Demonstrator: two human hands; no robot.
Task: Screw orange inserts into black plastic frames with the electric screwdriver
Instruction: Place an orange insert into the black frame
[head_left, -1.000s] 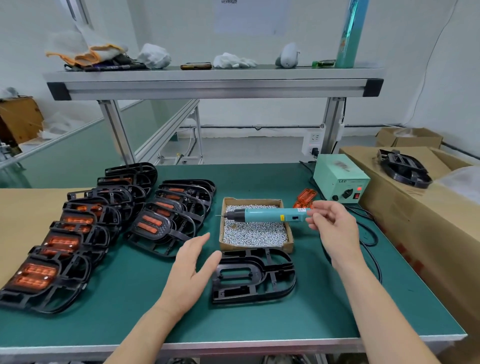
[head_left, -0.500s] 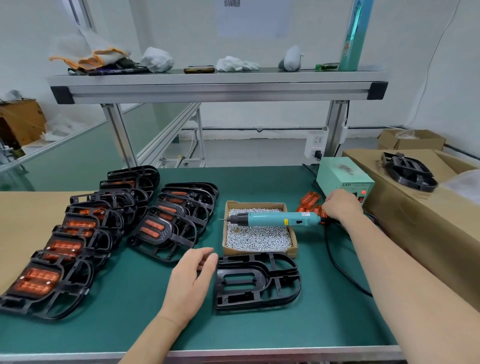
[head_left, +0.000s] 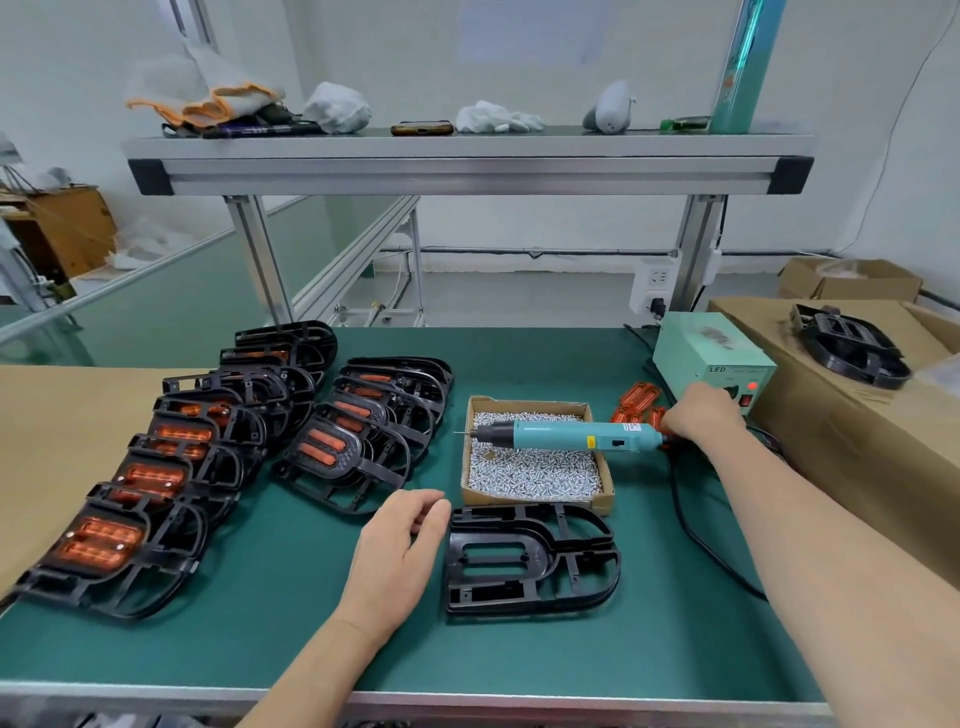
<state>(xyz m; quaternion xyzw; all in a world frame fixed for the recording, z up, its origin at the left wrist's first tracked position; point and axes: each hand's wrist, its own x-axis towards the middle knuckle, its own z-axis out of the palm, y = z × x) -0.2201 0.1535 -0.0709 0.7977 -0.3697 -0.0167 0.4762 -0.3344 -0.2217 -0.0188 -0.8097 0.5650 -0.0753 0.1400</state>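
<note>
An insert is being fetched: the orange inserts (head_left: 636, 399) are reached by the right hand (head_left: 701, 415), its grip hidden. The left hand (head_left: 400, 551) is rested open beside the empty black frame (head_left: 532, 564), where one must be seated next.

What lay around my bench

A green mat (head_left: 291, 613) covered the table before me, and on it sat a shallow cardboard tray (head_left: 605, 499) heaped with small silver screws (head_left: 530, 467). To my right stood a pale green power box (head_left: 701, 348) marked LED (its red lamp (head_left: 751, 386) lit), with a black cable (head_left: 691, 525) trailing over the mat. Beside it was a big cardboard box (head_left: 831, 415); a brown sheet (head_left: 52, 415) lay at my left. Above ran an aluminium shelf (head_left: 467, 166) bearing orange-edged gloves (head_left: 223, 101), two white cloths (head_left: 337, 106), a phone (head_left: 422, 128), a grey object (head_left: 610, 109) and an upright green tube (head_left: 740, 62). A socket (head_left: 655, 283) hung on the right post.
</note>
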